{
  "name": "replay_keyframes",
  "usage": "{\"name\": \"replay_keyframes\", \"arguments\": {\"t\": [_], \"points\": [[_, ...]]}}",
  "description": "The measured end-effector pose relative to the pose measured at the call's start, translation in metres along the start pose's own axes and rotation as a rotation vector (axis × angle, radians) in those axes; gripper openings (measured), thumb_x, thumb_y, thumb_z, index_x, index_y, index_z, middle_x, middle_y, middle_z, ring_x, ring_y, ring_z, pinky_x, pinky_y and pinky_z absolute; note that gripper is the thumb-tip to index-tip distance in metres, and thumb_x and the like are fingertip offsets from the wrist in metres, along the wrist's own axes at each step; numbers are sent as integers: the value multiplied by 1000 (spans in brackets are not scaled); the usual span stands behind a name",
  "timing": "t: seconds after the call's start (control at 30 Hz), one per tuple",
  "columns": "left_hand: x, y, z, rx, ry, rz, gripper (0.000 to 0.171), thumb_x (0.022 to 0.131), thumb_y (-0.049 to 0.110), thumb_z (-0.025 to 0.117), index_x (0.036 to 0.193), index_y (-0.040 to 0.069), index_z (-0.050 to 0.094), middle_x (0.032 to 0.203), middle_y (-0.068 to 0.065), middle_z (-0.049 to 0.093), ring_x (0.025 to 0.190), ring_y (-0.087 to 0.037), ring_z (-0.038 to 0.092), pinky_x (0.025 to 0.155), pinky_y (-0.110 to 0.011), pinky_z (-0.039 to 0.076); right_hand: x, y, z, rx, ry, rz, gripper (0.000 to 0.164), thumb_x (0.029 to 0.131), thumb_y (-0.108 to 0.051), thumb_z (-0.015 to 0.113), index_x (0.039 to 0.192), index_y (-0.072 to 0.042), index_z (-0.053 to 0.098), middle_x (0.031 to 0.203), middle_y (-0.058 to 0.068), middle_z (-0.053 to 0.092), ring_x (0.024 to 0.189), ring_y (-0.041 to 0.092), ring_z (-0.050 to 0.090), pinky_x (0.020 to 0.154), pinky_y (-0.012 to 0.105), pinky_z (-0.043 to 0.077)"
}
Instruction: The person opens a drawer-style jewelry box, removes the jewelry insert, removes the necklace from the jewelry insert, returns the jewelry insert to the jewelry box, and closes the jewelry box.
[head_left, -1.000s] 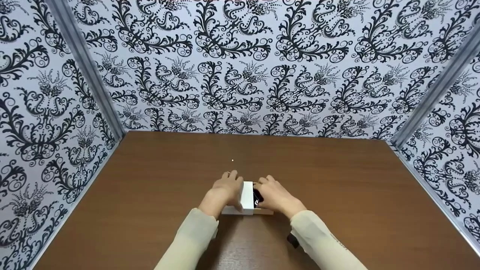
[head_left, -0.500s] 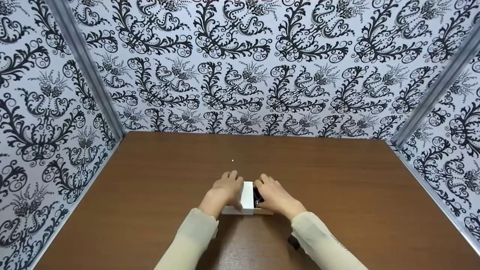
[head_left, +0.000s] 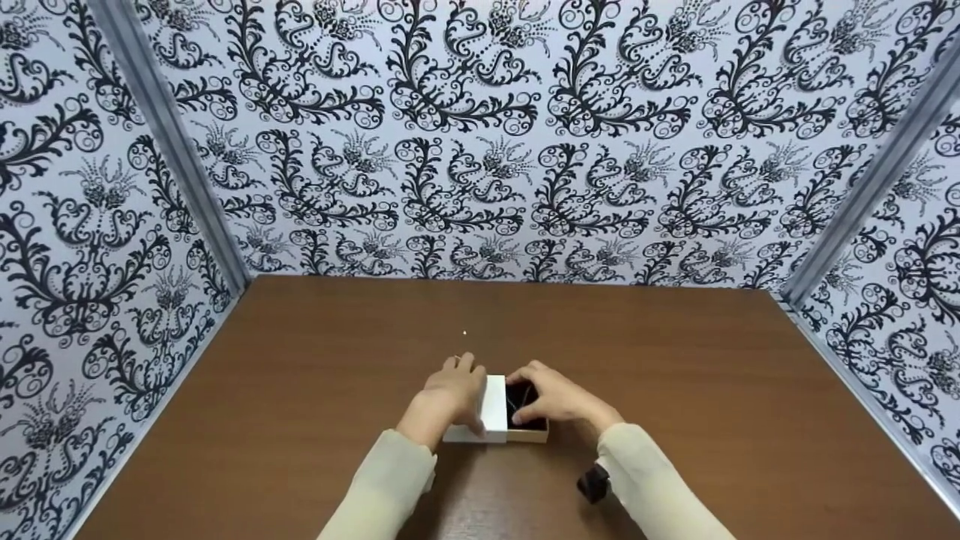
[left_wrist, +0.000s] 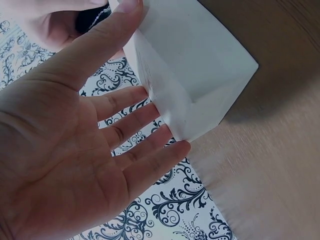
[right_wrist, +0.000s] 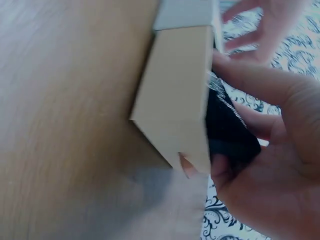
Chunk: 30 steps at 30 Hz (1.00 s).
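A small slide-out box lies near the middle of the wooden table. Its white sleeve [head_left: 493,405] covers the left part, and a tan drawer [right_wrist: 175,75] sticks out to the right. Inside the drawer is a black insert [right_wrist: 230,120] with a thin silver chain [right_wrist: 227,97] across it. My left hand [head_left: 450,396] holds the sleeve, thumb on the near side, nearly straight fingers on the far side. My right hand [head_left: 562,399] holds the insert between thumb and fingers over the drawer. In the right wrist view, skin shows through a notch in the drawer's end.
A tiny white speck [head_left: 464,332] lies on the brown table [head_left: 337,352] beyond the box. Patterned walls [head_left: 480,150] with grey corner posts [head_left: 176,150] enclose the back and sides. A small black object [head_left: 593,484] sits beneath the right cuff.
My right hand has shifted slightly right and its thumb and fingers are spread wider, exposing more of the black insert. The left hand stays on the sleeve. The head view has tilted slightly up.
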<state>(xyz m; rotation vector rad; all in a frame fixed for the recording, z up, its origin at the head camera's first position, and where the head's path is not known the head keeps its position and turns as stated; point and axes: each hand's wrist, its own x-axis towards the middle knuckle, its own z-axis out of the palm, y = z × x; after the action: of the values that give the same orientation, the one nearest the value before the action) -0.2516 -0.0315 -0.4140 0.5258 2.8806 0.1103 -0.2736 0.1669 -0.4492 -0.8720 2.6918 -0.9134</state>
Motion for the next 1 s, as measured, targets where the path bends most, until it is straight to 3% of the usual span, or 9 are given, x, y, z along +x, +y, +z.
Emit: {"name": "replay_keyframes", "arguments": {"t": [0.23,0.3,0.4,0.53,0.8,1.0], "points": [[4,3,-2,23,25,0,79,64,40,93,124,6,55,130,-12,46,131,-34,44,97,-43,54,-2,6,-9,68,45,-20,41,83,-2,67,123,2,65,121,23,63,113,38,57,102,55,45],[5,3,-2,24,19,3,79,64,41,93,125,6,55,131,-12,46,133,-35,43,98,-43,53,-1,8,-9,108,59,1,41,82,1,66,123,2,66,123,23,64,113,37,58,101,52,48],[5,1,1,22,10,4,80,64,41,93,125,6,55,132,-12,45,134,-35,42,99,-43,53,1,9,-7,252,58,69,43,80,4,63,122,3,66,122,25,65,100,29,63,80,38,56],[2,-2,3,14,10,-11,80,63,41,93,125,6,55,133,-13,45,135,-35,42,99,-43,53,4,6,-3,465,74,164,48,76,4,61,125,4,63,122,26,64,84,18,62,55,25,51],[3,-2,-2,23,-5,-14,84,67,44,91,132,8,52,144,-14,41,140,-36,37,101,-46,52,7,4,-2,748,355,316,48,72,9,54,119,11,64,117,19,66,86,14,59,72,19,49],[0,-4,5,6,8,0,82,67,44,91,131,8,54,145,-14,41,140,-36,39,98,-47,54,1,3,-2,867,438,375,46,73,12,53,118,10,64,118,16,61,86,17,58,69,22,51]]}}
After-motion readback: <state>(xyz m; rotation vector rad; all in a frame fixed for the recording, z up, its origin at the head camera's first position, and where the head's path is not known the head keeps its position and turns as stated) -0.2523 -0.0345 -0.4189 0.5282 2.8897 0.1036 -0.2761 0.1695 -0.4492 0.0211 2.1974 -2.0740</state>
